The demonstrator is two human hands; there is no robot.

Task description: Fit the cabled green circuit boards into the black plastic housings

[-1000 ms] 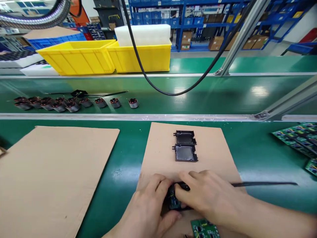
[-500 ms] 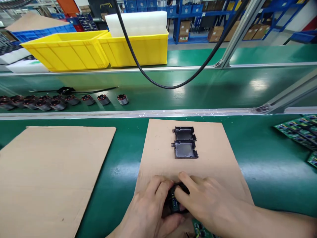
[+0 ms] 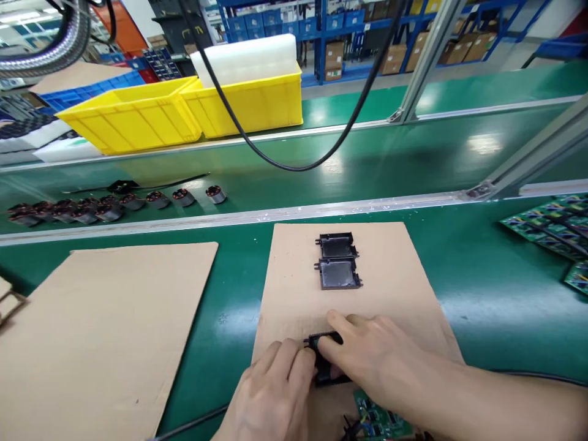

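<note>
Fingers of the left hand and right hand pinch a small black housing between them on the cardboard sheet near the table's front edge. Two empty black shells lie beyond; far back, one yellow bin holds white foam.

Bright, even overhead lighting. White glare patches lie on the glossy green conveyor belt at 1 and 12 o'clock. Shadows are soft and faint. Straight aluminium rails bow toward the edges. The distant blue storage shelving at 12 o'clock is slightly soft.
</note>
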